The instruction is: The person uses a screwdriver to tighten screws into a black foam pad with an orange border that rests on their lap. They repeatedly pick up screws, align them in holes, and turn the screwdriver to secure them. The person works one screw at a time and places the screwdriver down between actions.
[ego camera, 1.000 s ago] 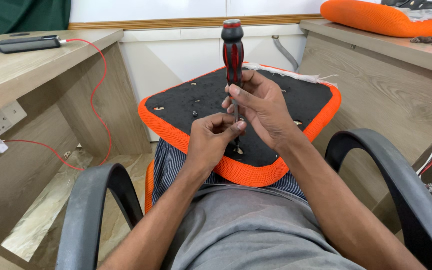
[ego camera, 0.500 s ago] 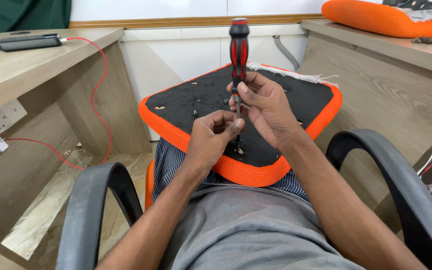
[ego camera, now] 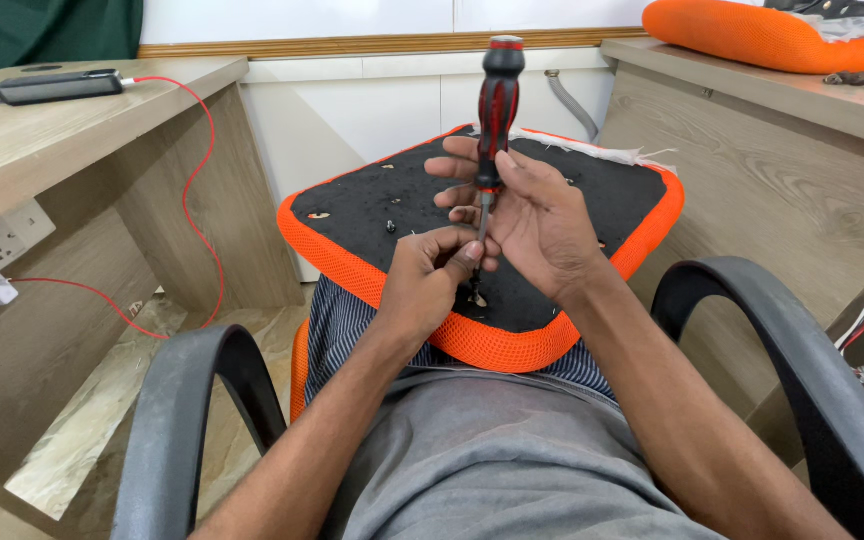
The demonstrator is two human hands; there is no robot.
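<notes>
A chair seat pad (ego camera: 372, 205) with a black underside and orange mesh rim lies upside down across my lap. A red and black screwdriver (ego camera: 497, 95) stands upright on it, tip down near the front edge. My right hand (ego camera: 537, 225) wraps loosely around its lower handle and shaft. My left hand (ego camera: 427, 280) pinches the shaft close to the tip, fingers bunched over a screw hole. A few small screws and holes dot the black surface.
Black chair armrests (ego camera: 197, 400) curve at both sides. A wooden desk on the left carries a dark power bank (ego camera: 57, 87) with a red cable (ego camera: 202, 150) running to a wall socket. Another orange cushion (ego camera: 762, 35) rests on the desk at right.
The screwdriver has shifted slightly right and stands more upright. My right hand's fingers have loosened and slid lower on the handle. My left hand stays at the tip.
</notes>
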